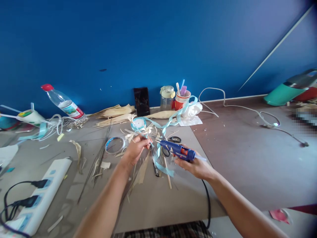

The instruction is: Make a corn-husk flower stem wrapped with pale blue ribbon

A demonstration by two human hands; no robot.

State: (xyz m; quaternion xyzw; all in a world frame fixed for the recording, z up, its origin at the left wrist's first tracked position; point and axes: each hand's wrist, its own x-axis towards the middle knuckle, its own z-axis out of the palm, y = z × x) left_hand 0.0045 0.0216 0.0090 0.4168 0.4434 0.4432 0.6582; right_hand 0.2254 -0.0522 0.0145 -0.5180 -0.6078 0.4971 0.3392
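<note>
My right hand [195, 167] is wrapped round a blue glue gun [177, 148], a clear glue stick poking out of its back. The nozzle points left, close to the fingertips of my left hand [137, 148]. Those fingers are pinched on something small and thin, with a light blue bit showing at the tips; its kind is hard to make out. Light blue ribbon [164, 170] curls beneath and behind the gun. Black-handled scissors [175, 139] lie partly hidden behind the gun. Just beyond my left hand is a ribbon spool [138, 123] among pale husk scraps.
A tape roll [115, 145], thin wires [99, 158] and dried husks [114, 111] lie around. At the back stand a phone [142, 100], a jar [167, 98] and a paper cup [182, 100]. A tilted bottle [66, 104] and a power strip [47, 195] are leftward; a cable [242, 106] trails right.
</note>
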